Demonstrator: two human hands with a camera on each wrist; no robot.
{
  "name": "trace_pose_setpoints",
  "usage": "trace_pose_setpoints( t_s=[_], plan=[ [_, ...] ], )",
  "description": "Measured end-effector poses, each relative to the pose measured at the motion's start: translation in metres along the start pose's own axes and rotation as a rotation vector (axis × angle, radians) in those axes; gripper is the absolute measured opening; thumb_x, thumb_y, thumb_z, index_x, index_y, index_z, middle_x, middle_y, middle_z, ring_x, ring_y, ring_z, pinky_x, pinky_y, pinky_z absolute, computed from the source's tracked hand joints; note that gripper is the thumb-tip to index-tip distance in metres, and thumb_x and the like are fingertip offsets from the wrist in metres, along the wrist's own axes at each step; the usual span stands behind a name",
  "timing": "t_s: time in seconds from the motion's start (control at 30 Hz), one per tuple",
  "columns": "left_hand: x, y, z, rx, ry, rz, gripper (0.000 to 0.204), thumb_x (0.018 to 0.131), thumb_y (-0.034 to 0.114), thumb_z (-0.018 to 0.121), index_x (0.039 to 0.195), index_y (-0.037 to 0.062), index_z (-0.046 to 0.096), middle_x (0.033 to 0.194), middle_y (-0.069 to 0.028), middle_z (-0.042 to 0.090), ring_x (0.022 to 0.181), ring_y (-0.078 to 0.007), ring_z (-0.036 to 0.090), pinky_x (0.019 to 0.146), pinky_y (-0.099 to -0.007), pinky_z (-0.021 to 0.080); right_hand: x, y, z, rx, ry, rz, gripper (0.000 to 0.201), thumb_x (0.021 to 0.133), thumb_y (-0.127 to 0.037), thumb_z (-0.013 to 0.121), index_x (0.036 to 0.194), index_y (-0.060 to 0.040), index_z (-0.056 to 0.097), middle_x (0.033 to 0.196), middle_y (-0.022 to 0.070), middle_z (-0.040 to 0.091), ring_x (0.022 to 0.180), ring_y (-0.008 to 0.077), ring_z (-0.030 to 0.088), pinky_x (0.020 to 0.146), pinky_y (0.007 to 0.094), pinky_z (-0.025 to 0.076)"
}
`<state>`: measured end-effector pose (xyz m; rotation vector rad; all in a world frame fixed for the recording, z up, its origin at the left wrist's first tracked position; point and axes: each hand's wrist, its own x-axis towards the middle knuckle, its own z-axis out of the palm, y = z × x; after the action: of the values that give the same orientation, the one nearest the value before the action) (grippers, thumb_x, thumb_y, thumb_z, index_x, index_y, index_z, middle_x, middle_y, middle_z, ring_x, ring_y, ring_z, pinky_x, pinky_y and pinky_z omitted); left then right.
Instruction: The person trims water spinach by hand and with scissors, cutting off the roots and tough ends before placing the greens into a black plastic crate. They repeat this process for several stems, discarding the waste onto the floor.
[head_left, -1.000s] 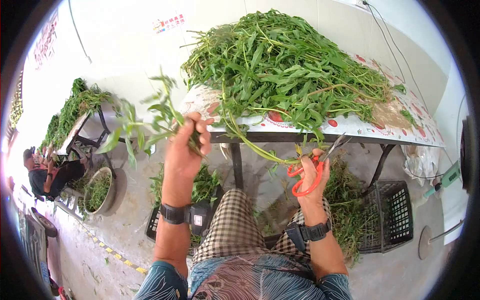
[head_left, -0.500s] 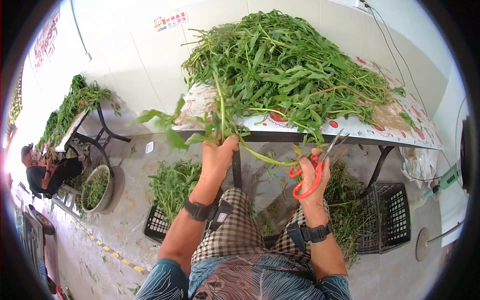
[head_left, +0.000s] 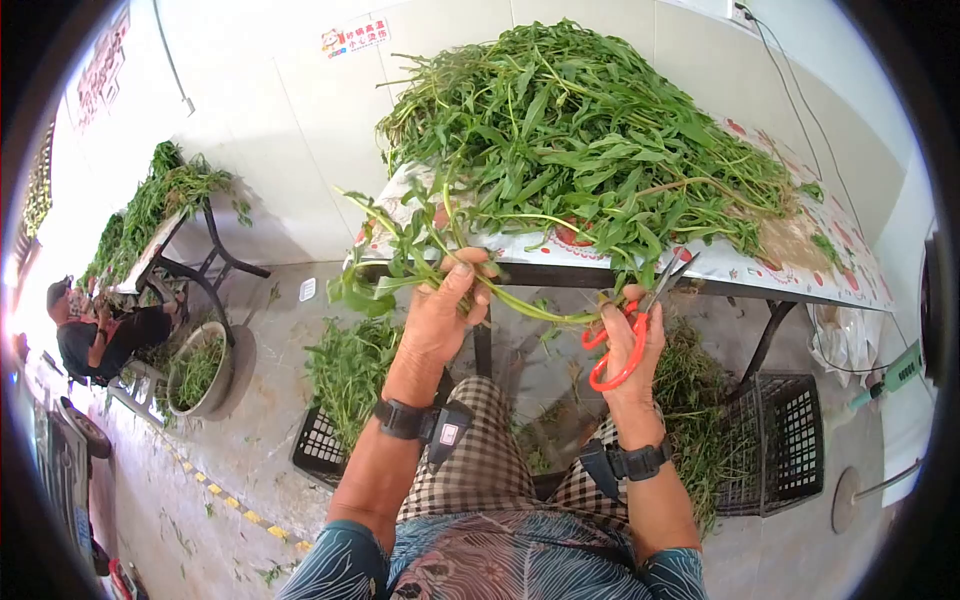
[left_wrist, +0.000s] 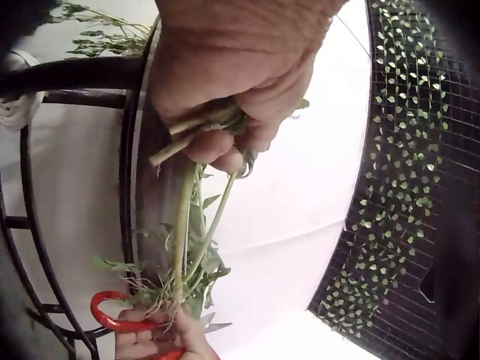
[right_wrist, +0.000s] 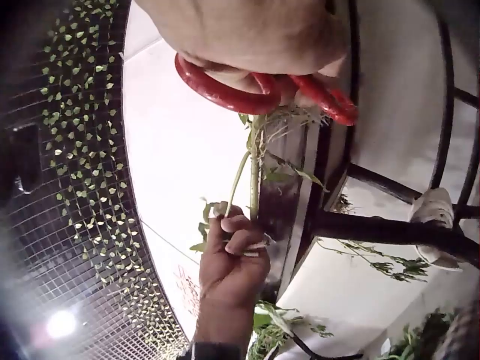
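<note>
My left hand holds a small bunch of leafy sprigs, their cut ends poking out of the fist in the left wrist view. Its fingers also curl round a long green plant stem, which stretches across to the other hand. My right hand pinches the rooted end of that stem between thumb and fingertips. Red-handled scissors sit in the same hand, fingers through the loops, blades pointing up and away toward the table edge.
A big heap of leafy greens covers the patterned table ahead. Below stand a crate of greens at left and a black crate at right, beside piled stems. Another person sits far left near a round tub.
The left hand has come right and down with its sprigs, from beside the table's left end to the long stem. The right hand stays nearly in place with scissors and stem.
</note>
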<state>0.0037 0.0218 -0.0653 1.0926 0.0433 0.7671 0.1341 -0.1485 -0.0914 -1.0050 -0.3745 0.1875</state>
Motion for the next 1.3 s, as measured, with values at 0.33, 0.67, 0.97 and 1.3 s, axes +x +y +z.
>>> trace_pose_setpoints(
  t_s=[0.33,0.67,0.97,1.3],
  plan=[
    [-0.007,-0.001,0.010,0.100,-0.111,-0.087,0.029,0.092,0.024,0.052,0.107,0.0003,0.056,0.108,-0.0145,0.059,0.091,-0.0225,0.062,0.068,-0.0316,0.053,0.002,-0.006,-0.006,-0.071,-0.150,0.045,0.027,0.085,-0.012,0.057,0.109,-0.0049,0.048,0.091,0.0047,0.053,0.079,0.0118,0.055,0.063,0.0252,0.047],
    [0.000,-0.016,0.015,-0.020,-0.045,-0.011,0.026,0.091,0.025,0.054,0.103,0.0013,0.057,0.105,-0.0139,0.059,0.091,-0.0248,0.061,0.084,-0.0417,0.050,-0.042,-0.038,-0.076,-0.003,-0.669,0.353,0.080,0.083,-0.067,0.041,0.136,-0.0083,0.027,0.115,0.0151,0.054,0.095,0.0217,0.057,0.081,0.0361,0.047],
    [-0.005,-0.010,0.020,-0.019,-0.049,-0.004,0.027,0.091,0.025,0.055,0.102,0.0009,0.057,0.105,-0.0139,0.058,0.092,-0.0252,0.060,0.085,-0.0421,0.049,-0.056,-0.017,-0.042,0.063,-0.903,0.597,0.086,0.079,-0.071,0.042,0.133,-0.0037,0.033,0.101,0.0122,0.059,0.080,0.0183,0.059,0.073,0.0322,0.048],
    [-0.007,-0.011,0.023,-0.024,-0.078,-0.017,0.023,0.091,0.023,0.054,0.100,0.0020,0.057,0.103,-0.0137,0.059,0.088,-0.0248,0.062,0.083,-0.0409,0.051,-0.045,-0.009,-0.025,0.135,-0.824,0.520,0.068,0.090,-0.058,0.035,0.127,-0.0017,0.039,0.088,0.0091,0.061,0.071,0.0149,0.057,0.063,0.0284,0.047]
  ],
)
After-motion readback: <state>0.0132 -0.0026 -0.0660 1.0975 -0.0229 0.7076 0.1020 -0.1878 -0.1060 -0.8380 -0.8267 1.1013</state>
